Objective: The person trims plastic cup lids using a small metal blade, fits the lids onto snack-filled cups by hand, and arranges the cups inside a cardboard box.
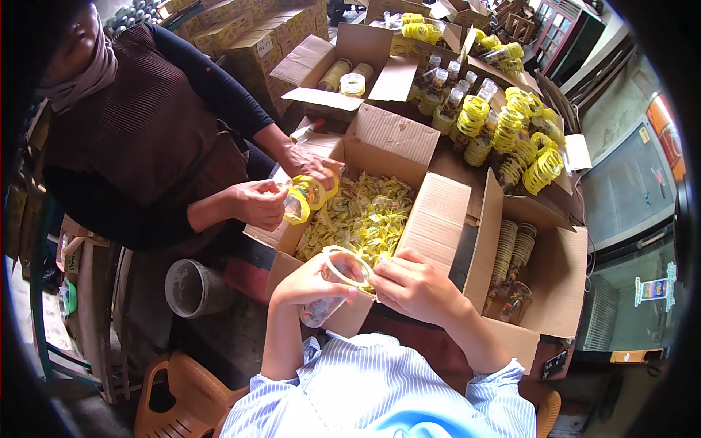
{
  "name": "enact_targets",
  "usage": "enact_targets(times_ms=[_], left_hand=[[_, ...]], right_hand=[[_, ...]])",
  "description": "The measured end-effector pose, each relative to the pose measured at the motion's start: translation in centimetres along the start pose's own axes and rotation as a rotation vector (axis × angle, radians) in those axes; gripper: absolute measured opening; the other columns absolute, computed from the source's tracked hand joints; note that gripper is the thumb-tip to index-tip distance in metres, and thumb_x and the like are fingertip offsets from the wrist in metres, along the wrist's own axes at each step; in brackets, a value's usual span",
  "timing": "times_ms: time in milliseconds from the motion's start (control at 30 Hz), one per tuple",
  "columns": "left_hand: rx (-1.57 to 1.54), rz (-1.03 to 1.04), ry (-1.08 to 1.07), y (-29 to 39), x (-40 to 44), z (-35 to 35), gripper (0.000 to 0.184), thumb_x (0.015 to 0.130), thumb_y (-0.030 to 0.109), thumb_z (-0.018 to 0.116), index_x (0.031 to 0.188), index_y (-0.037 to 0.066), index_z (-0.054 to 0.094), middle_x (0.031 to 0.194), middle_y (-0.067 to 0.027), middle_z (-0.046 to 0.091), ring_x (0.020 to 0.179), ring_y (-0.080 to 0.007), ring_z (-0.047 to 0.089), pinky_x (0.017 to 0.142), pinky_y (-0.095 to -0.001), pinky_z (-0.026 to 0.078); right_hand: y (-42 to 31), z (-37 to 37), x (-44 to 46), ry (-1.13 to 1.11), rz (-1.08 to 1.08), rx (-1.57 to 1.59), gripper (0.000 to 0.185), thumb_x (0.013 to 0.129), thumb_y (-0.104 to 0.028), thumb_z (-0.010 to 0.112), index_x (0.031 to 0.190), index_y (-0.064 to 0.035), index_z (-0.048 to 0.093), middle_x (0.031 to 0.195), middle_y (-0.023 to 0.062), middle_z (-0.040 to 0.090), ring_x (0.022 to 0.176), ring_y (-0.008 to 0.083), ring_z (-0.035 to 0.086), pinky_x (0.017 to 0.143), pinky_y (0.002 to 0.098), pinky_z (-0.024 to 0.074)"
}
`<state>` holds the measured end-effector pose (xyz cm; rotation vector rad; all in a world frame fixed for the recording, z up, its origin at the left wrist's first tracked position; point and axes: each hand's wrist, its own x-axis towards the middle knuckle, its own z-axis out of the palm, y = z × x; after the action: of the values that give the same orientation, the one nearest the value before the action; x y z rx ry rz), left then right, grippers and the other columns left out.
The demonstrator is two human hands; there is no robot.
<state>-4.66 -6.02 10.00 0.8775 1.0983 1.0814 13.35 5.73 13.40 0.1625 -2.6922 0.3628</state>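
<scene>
My left hand (pixel 310 283) is wrapped round a clear plastic cup (pixel 321 309) with a pale yellow ring (pixel 346 267) at its rim. At the ring's right side, the fingers of my right hand (pixel 410 283) are pinched together; what they hold, if anything, is too small to make out. Just beyond both hands, an open cardboard box (pixel 437 230) holds a heap of small yellow packets (pixel 359 212). Across it, a co-worker's hands (pixel 259 204) hold yellow-ringed cups (pixel 310 196).
To the right an open box (pixel 558 270) holds stacked cups (pixel 509 252). Bottles (pixel 447 102) and coiled yellow rings (pixel 542 166) stand behind. Another open box (pixel 310 66) is at the back. A grey bucket (pixel 191 288) and an orange chair (pixel 182 398) are at the left.
</scene>
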Motion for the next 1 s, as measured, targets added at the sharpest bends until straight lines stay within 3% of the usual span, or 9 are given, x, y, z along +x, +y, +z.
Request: enact_targets(times_ms=[167, 267, 367, 500, 567, 667, 833, 967, 1000], left_hand=[[-0.085, -0.04, -0.062, -0.3, -0.2, 0.0, 0.032, 0.067, 0.014, 0.074, 0.089, 0.001, 0.055, 0.081, -0.0047, 0.057, 0.07, -0.0127, 0.059, 0.063, -0.0242, 0.046], [0.306, 0.292, -0.069, -0.6, 0.3, -0.4, 0.034, 0.066, 0.017, 0.076, 0.089, 0.001, 0.056, 0.082, -0.0037, 0.057, 0.072, -0.0144, 0.058, 0.065, -0.026, 0.046], [0.363, 0.285, -0.117, -0.6, 0.2, -0.8, 0.036, 0.063, 0.02, 0.077, 0.089, 0.002, 0.058, 0.082, -0.0022, 0.058, 0.075, -0.0129, 0.056, 0.067, -0.0263, 0.046], [0.268, 0.02, -0.319, 0.0, -0.3, -0.4, 0.042, 0.059, 0.019, 0.077, 0.094, 0.003, 0.059, 0.081, -0.0014, 0.06, 0.074, -0.0081, 0.054, 0.067, -0.0247, 0.046], [0.236, 0.058, -0.337, -0.7, -0.1, -0.4, 0.042, 0.059, 0.019, 0.077, 0.093, 0.003, 0.059, 0.083, -0.0026, 0.06, 0.077, -0.0095, 0.055, 0.07, -0.0257, 0.045], [0.253, 0.278, -0.234, -0.2, -0.3, -0.9, 0.043, 0.058, 0.02, 0.078, 0.092, 0.003, 0.059, 0.087, -0.0044, 0.06, 0.081, -0.0116, 0.055, 0.074, -0.0264, 0.044], [0.143, 0.263, -0.186, -0.1, -0.8, -1.2, 0.046, 0.056, 0.024, 0.079, 0.092, 0.003, 0.059, 0.092, -0.0064, 0.058, 0.084, -0.017, 0.055, 0.079, -0.0295, 0.042], [0.106, 0.259, -0.142, -0.4, -0.9, -1.2, 0.046, 0.057, 0.023, 0.079, 0.093, 0.003, 0.058, 0.091, -0.0055, 0.058, 0.085, -0.0157, 0.055, 0.079, -0.0285, 0.042], [0.127, 0.277, -0.13, -0.4, -1.0, -1.2, 0.046, 0.058, 0.022, 0.079, 0.094, 0.003, 0.058, 0.091, -0.0052, 0.057, 0.085, -0.015, 0.055, 0.078, -0.0279, 0.043]], right_hand=[[-0.4, 0.0, 0.2, 0.014, -0.015, 0.025, 0.02, 0.071, -0.013, 0.066, 0.088, -0.0055, 0.059, 0.085, 0.0037, 0.058, 0.08, 0.0167, 0.059, 0.075, 0.0316, 0.0466], [-0.5, 0.2, 0.2, 0.049, -0.028, 0.102, 0.022, 0.071, -0.017, 0.064, 0.089, -0.0057, 0.057, 0.084, 0.0035, 0.056, 0.081, 0.0165, 0.058, 0.075, 0.0316, 0.045], [-0.6, 0.4, 0.1, 0.051, -0.022, 0.154, 0.022, 0.07, -0.014, 0.066, 0.089, -0.0061, 0.058, 0.084, 0.0041, 0.057, 0.08, 0.0172, 0.059, 0.074, 0.0318, 0.0463], [-0.3, 0.2, 0.3, 0.095, 0.022, 0.064, 0.022, 0.067, -0.009, 0.067, 0.087, -0.0069, 0.058, 0.083, 0.0041, 0.058, 0.077, 0.0185, 0.06, 0.071, 0.0315, 0.0475], [0.9, 0.2, 0.3, 0.215, 0.128, 0.132, 0.018, 0.063, -0.003, 0.064, 0.079, -0.0073, 0.055, 0.075, 0.0037, 0.057, 0.066, 0.0208, 0.056, 0.068, 0.0332, 0.0452], [1.5, -1.7, 0.4, 0.194, 0.219, 0.129, 0.004, 0.07, -0.007, 0.057, 0.071, -0.006, 0.053, 0.072, 0.0064, 0.055, 0.066, 0.0223, 0.056, 0.065, 0.0331, 0.044], [3.4, 2.6, -1.1, 0.158, 0.368, 0.117, 0.01, 0.075, -0.009, 0.051, 0.065, -0.0056, 0.051, 0.067, 0.0071, 0.051, 0.062, 0.0232, 0.053, 0.063, 0.0357, 0.0412], [3.8, 7.3, -2.0, 0.005, 0.407, 0.006, 0.009, 0.079, -0.015, 0.055, 0.073, -0.0078, 0.057, 0.073, 0.0058, 0.054, 0.07, 0.0202, 0.056, 0.073, 0.0363, 0.0397], [4.1, 8.2, -2.2, -0.063, 0.383, -0.024, 0.011, 0.08, -0.019, 0.059, 0.086, -0.0103, 0.061, 0.084, 0.0051, 0.057, 0.077, 0.0181, 0.057, 0.078, 0.0359, 0.0381]])
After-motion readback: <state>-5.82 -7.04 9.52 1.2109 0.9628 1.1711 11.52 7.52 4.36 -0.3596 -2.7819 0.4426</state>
